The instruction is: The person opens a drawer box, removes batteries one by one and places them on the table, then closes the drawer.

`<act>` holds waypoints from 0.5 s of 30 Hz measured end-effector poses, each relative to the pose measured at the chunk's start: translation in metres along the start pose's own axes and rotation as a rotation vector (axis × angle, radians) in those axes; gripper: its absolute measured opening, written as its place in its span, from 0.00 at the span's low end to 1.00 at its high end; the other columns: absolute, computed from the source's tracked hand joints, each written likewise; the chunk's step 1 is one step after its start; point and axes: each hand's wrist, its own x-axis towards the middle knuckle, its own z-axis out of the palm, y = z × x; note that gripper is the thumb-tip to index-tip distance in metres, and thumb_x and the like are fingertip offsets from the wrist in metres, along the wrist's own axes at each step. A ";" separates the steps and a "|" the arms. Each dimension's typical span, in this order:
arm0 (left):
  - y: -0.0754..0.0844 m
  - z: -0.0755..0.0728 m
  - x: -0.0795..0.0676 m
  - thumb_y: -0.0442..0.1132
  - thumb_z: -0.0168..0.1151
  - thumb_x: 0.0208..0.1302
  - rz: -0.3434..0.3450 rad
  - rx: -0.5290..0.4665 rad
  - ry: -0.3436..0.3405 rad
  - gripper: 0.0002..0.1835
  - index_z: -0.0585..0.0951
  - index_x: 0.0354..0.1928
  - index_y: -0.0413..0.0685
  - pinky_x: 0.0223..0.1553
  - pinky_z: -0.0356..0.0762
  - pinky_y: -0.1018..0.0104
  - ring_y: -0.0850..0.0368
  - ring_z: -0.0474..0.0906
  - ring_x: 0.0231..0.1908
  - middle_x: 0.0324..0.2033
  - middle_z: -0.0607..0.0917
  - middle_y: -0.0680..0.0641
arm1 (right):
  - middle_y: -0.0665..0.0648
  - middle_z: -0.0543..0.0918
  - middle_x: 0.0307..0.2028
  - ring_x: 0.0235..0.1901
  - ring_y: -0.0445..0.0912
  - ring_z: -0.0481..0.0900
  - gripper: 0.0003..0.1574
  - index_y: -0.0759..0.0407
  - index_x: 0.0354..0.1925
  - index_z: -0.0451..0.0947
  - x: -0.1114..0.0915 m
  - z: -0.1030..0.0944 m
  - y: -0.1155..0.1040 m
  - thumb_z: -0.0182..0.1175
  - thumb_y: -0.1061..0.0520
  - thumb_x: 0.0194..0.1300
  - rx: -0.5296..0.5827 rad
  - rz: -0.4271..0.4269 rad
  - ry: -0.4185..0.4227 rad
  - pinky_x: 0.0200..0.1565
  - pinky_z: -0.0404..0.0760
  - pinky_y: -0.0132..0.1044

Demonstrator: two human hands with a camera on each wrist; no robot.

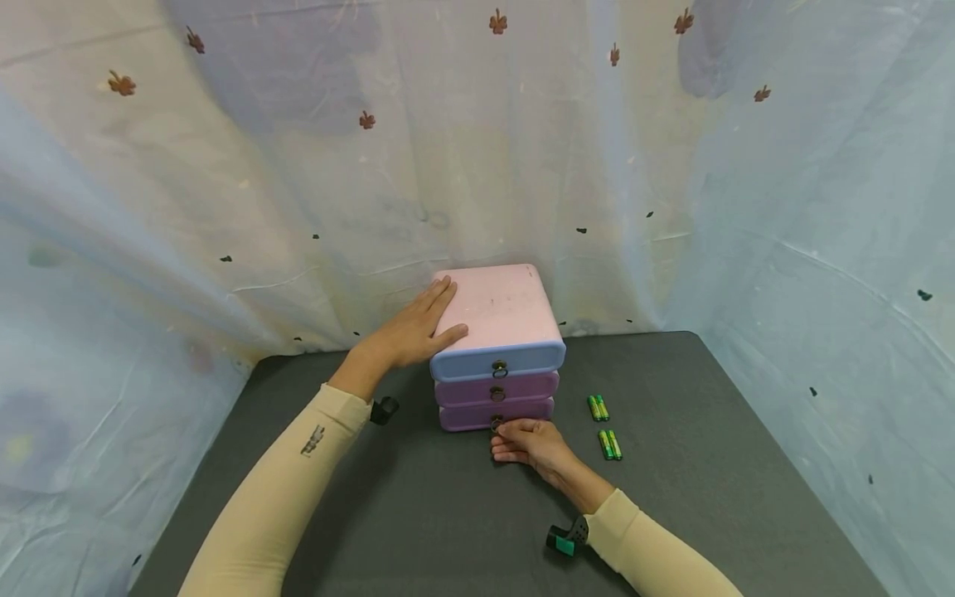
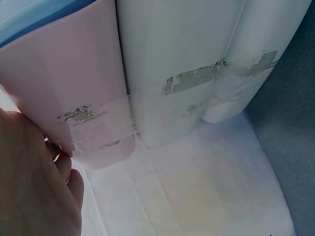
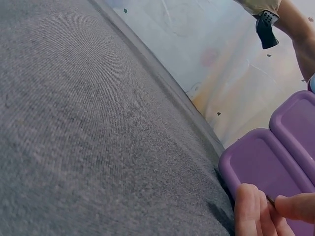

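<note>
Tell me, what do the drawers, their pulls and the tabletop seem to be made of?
Drawers: probably plastic, smooth and satiny, with rounded corners and evenly coloured fronts.
Pulls: likely metal, with a dark, bronze-like finish and thin rings.
Tabletop: looks cloth-covered and matt, as fine ribbing shows close up; what lies beneath is hidden.

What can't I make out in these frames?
Inside the blue drawer and purple drawers: head view, hidden behind their fronts.
Lowest ring pull: head view, partly covered by the right hand.
Any lettering on the green batteries: head view, too small.
Rest of the left hand: left wrist view, cut off by the picture's edges.
</note>
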 end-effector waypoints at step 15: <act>0.001 0.000 -0.001 0.71 0.41 0.82 -0.007 0.004 -0.004 0.50 0.35 0.88 0.51 0.85 0.39 0.46 0.50 0.30 0.86 0.87 0.33 0.48 | 0.70 0.90 0.40 0.34 0.50 0.93 0.17 0.83 0.56 0.79 0.003 -0.001 0.002 0.60 0.66 0.79 -0.096 -0.006 0.020 0.45 0.93 0.47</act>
